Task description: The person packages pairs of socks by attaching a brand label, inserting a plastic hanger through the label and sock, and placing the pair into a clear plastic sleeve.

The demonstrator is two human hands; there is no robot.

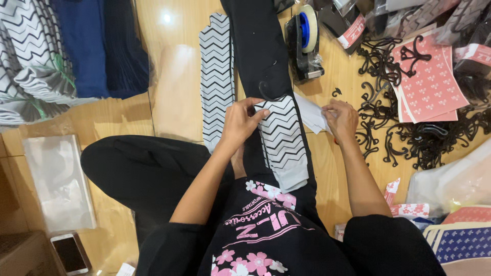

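Pinching the zigzag sock (pixel 280 137) top, the left hand (pixel 239 122) is steadying it; the right hand (pixel 341 118) is closing its grip on a white label (pixel 311 113), likely needing alignment next.

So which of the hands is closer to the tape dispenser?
The right hand: it lies just below the tape dispenser, touching a white paper slip. The left hand is farther off, gripping the zigzag sock.

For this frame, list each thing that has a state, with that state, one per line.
left hand: pinching top edge of the zigzag sock
right hand: on the white paper
zigzag sock: flat on the black-clad leg
second zigzag sock: flat on floor
tape dispenser: upright, roll loaded
phone: screen dark
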